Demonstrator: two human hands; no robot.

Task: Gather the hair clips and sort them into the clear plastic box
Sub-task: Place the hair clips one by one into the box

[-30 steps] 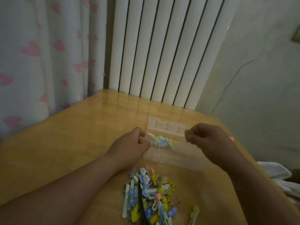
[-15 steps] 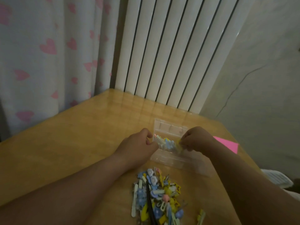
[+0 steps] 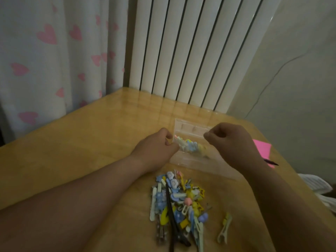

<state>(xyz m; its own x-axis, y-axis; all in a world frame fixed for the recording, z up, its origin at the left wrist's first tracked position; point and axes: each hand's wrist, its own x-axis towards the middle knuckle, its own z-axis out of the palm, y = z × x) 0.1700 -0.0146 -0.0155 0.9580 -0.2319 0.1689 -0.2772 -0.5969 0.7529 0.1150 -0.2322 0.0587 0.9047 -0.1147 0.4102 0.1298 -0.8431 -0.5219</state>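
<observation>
The left hand [image 3: 154, 148] pinches a row of clips [image 3: 190, 148] at the clear box [image 3: 189, 126]. The right hand [image 3: 232, 140], curled, is just beside them, and its hold cannot be told. Loose clips [image 3: 180, 200] are piled nearer on the wooden table [image 3: 72, 151], below a radiator [image 3: 190, 51].

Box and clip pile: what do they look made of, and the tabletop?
Box: looks like clear, glossy hard plastic; the wood shows through its walls.
Clip pile and clip row in the box: mostly pastel plastic, matte to satin, with some bare grey prongs that look like metal.
Tabletop: varnished wood or wood-look laminate; it mirrors the radiator ribs.
</observation>
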